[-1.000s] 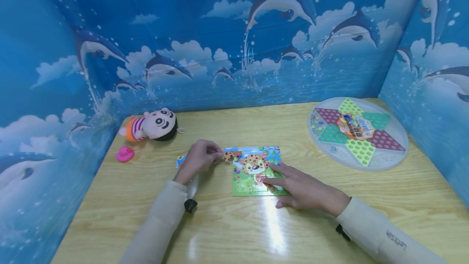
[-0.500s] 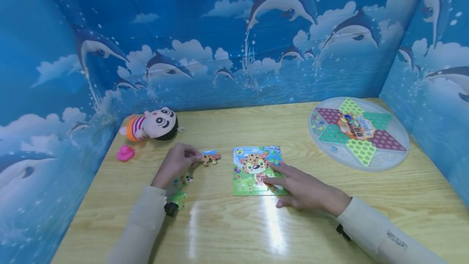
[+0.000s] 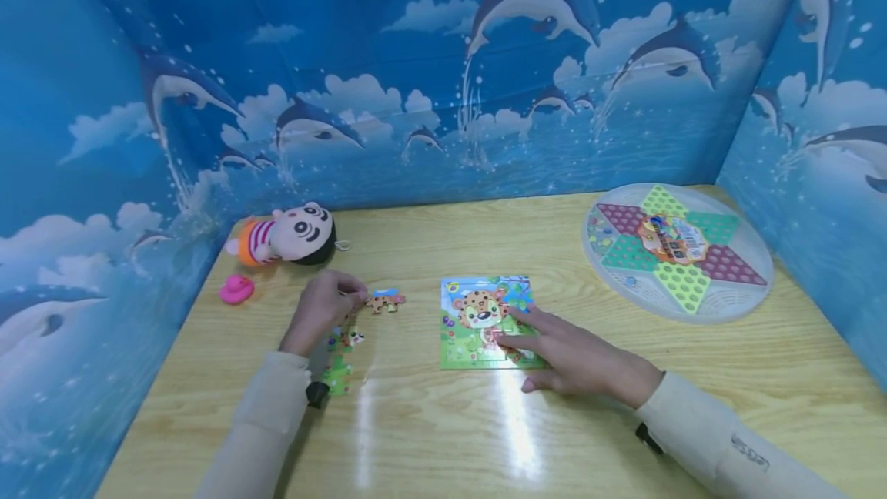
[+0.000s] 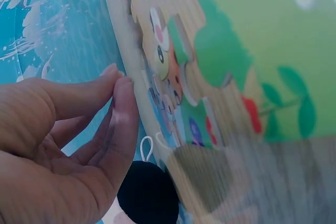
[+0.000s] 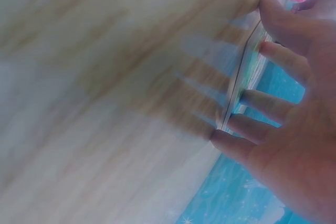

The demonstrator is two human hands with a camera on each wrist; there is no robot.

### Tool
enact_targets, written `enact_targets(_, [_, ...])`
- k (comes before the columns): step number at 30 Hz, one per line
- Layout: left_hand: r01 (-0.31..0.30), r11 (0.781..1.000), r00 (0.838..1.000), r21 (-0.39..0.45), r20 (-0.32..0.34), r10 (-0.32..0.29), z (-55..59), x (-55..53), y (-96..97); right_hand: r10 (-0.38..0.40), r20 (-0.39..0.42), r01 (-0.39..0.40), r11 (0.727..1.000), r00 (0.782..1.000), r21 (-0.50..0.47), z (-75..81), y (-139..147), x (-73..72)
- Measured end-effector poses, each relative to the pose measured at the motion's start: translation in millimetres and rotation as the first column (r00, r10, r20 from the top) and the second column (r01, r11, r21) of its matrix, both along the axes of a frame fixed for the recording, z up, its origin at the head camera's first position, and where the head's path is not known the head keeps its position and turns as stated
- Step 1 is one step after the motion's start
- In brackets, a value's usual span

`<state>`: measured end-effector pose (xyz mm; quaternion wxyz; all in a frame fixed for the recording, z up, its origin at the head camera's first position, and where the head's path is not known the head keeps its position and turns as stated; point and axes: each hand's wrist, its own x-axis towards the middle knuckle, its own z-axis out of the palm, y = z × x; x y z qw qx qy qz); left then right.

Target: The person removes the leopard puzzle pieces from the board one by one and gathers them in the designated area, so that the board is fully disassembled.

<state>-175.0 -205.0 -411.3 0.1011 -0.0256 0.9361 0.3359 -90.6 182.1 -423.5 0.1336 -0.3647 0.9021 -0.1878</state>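
My left hand (image 3: pixel 324 313) pinches a leopard-spotted jigsaw piece (image 3: pixel 385 301) between thumb and forefinger, above the table left of the puzzle. In the left wrist view the thumb and forefinger (image 4: pixel 124 98) meet at their tips. Loose jigsaw pieces, a face piece (image 3: pixel 354 338) and a green one (image 3: pixel 339 377), lie beside and under that wrist, partly hidden. Spread over the right side of the leopard jigsaw puzzle (image 3: pixel 460 356) are the fingers of my right hand (image 3: pixel 575 353), resting on it. The right wrist view has the puzzle's edge (image 5: pixel 239 74) along the fingertips.
A panda doll (image 3: pixel 287 236) lies at the back left, with a pink rubber duck (image 3: pixel 237 290) in front of it. To the back right is a round Chinese checkers board (image 3: pixel 603 283). Dolphin-printed blue sheets (image 3: pixel 416 37) enclose the table (image 3: pixel 430 437).
My left hand has moved left, away from the puzzle, with the leopard-spotted jigsaw piece, uncovering the loose pieces beside its wrist. The right hand stays on the puzzle.
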Motion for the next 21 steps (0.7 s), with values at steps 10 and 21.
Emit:
enact_targets(10, [0.097,0.995,0.994,0.007,-0.044,-0.096,4.2,1.5,17.1,0.000,0.006,0.000,1.000,1.000,0.011,0.9,0,0.3])
enact_targets(21, [0.258,0.966,0.961,0.001,-0.109,-0.256,11.4,6.0,71.2,-0.001,-0.059,0.000,1.000,0.998,-0.006,5.1,1,10.1])
